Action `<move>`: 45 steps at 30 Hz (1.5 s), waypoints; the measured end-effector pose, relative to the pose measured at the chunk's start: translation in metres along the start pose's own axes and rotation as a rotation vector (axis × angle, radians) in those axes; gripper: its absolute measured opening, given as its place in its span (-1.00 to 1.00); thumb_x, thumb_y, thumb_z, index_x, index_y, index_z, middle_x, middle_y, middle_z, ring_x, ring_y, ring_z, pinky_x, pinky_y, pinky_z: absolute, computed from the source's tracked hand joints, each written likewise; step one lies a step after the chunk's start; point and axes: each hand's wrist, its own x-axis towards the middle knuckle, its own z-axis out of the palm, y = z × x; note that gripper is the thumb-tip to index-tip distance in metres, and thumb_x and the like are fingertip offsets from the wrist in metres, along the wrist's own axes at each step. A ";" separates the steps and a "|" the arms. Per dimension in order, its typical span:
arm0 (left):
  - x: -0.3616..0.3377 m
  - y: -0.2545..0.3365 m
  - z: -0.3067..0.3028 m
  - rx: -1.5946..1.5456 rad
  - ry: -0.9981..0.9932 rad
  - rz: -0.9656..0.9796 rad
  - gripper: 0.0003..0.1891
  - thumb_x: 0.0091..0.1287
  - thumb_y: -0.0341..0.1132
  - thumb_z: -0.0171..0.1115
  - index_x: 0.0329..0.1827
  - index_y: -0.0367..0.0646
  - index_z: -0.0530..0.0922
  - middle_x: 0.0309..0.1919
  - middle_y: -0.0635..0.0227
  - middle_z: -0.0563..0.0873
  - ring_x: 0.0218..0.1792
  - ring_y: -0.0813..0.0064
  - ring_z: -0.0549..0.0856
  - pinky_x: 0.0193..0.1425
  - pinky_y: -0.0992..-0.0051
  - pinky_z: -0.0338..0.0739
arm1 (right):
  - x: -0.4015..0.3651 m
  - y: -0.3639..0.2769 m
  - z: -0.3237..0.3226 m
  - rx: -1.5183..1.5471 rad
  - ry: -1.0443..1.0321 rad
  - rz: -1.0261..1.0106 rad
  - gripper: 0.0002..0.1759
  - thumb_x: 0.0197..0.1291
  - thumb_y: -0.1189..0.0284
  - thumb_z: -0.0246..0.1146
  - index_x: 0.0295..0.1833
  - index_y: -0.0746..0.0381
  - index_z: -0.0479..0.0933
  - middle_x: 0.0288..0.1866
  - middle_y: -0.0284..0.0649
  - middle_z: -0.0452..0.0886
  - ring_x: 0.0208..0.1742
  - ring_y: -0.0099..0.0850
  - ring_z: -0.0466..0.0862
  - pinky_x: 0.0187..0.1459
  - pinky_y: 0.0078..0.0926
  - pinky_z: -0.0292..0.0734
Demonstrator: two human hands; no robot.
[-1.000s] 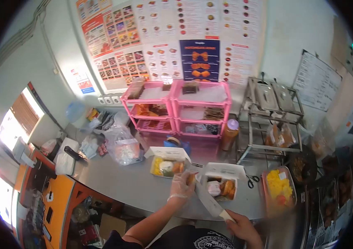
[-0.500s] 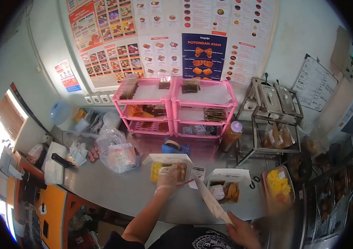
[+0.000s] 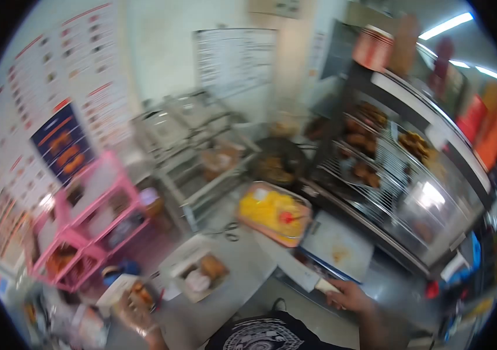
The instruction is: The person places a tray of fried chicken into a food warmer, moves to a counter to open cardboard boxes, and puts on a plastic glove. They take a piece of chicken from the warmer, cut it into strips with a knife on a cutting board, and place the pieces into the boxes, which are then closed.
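Note:
My right hand (image 3: 349, 295) is closed around the pale handle of a broad-bladed knife (image 3: 296, 272), its blade pointing up and left near the counter edge. At the lower left, my left hand (image 3: 133, 316) wears a clear plastic glove and is over an open food box (image 3: 112, 291) with browned pieces in it. Motion blur smears its fingers. To the right of that hand stands a second open box (image 3: 199, 269), holding a white wrapped lump and a golden-brown fried piece. Further right is a tray of yellow food (image 3: 271, 211) with a red item in it.
A white cutting board (image 3: 342, 248) lies beside the yellow food, below a glass-fronted display case (image 3: 400, 181) of fried food. Scissors (image 3: 228, 231) rest on the counter. Metal rack (image 3: 190, 157) and pink shelves (image 3: 93, 216) stand along the wall. A dark pan (image 3: 274, 160) is behind the tray.
The view has swung right, bringing the display case and cutting board into sight. My right hand has carried the knife right, away from the boxes. My left hand stays at the same box.

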 end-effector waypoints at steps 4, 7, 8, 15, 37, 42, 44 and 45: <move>-0.023 0.073 0.066 -0.126 -0.158 0.174 -0.68 0.43 -0.52 0.27 0.23 -0.37 0.66 0.19 0.16 0.72 0.16 0.27 0.71 0.36 0.32 0.54 | -0.006 0.117 -0.034 -0.670 0.717 -0.236 -0.46 0.34 0.30 0.42 0.42 0.08 0.60 -0.20 -0.02 0.78 -0.33 -0.12 0.76 -0.27 -0.16 0.66; -0.042 0.110 0.117 -0.452 -0.405 -0.109 -0.59 0.38 -0.57 0.19 0.31 -0.33 0.60 0.22 0.14 0.69 0.27 0.28 0.65 0.45 0.33 0.47 | -0.011 0.161 -0.060 -0.767 0.916 -0.091 -0.44 0.24 0.26 0.48 0.37 0.02 0.62 -0.22 -0.06 0.72 -0.27 -0.05 0.76 -0.21 -0.04 0.64; -0.054 0.130 0.135 -0.525 -0.460 -0.187 -0.56 0.35 -0.59 0.17 0.32 -0.33 0.58 0.22 0.14 0.70 0.28 0.29 0.65 0.47 0.33 0.46 | -0.011 0.176 -0.069 -0.808 0.920 -0.088 -0.42 0.23 0.25 0.48 0.38 0.01 0.62 -0.22 -0.09 0.69 -0.25 -0.07 0.74 -0.21 -0.05 0.63; -0.152 0.161 0.255 -0.495 -0.742 -0.183 -0.66 0.53 -0.40 0.30 0.32 -0.19 0.58 0.13 0.30 0.72 0.05 0.54 0.70 0.13 0.49 0.63 | 0.020 0.258 -0.134 -0.925 0.949 -0.125 -0.38 0.20 0.18 0.48 0.40 -0.02 0.60 -0.14 -0.20 0.58 -0.09 -0.17 0.66 -0.07 -0.12 0.56; -0.402 0.363 0.419 -0.302 -1.180 -0.757 -0.23 0.59 -0.22 0.14 0.79 0.05 0.01 0.36 0.18 0.50 0.18 0.25 0.65 0.26 0.21 0.62 | 0.115 0.149 -0.155 -0.085 0.426 -0.613 -0.47 0.04 0.40 0.53 0.14 0.29 0.59 0.05 0.01 0.56 0.01 -0.06 0.70 0.06 -0.22 0.68; -0.404 0.302 0.442 -0.601 -1.172 -0.692 -0.22 0.61 -0.33 0.06 0.80 0.05 -0.11 0.20 0.09 0.54 -0.10 0.30 0.68 -0.17 0.35 0.67 | 0.152 0.138 -0.153 -0.070 0.451 -0.496 -0.69 0.16 0.39 0.37 -0.01 0.25 0.54 -0.01 0.05 0.60 0.00 0.05 0.67 0.01 -0.14 0.63; -0.404 0.291 0.443 -0.586 -1.150 -0.626 -0.22 0.61 -0.39 0.05 0.80 0.00 -0.12 0.08 0.15 0.59 -0.16 0.41 0.66 -0.17 0.38 0.64 | 0.161 0.131 -0.153 -0.056 0.426 -0.349 -0.72 0.20 0.39 0.34 -0.02 0.25 0.54 -0.02 0.06 0.60 0.00 0.07 0.66 -0.01 -0.14 0.62; -0.403 0.285 0.443 -0.566 -1.145 -0.593 -0.23 0.61 -0.41 0.05 0.80 -0.02 -0.11 0.05 0.19 0.60 -0.16 0.44 0.66 -0.17 0.39 0.64 | 0.165 0.130 -0.153 -0.050 0.429 -0.366 -0.73 0.22 0.39 0.33 -0.02 0.26 0.53 -0.03 0.05 0.60 -0.01 0.04 0.67 -0.01 -0.14 0.62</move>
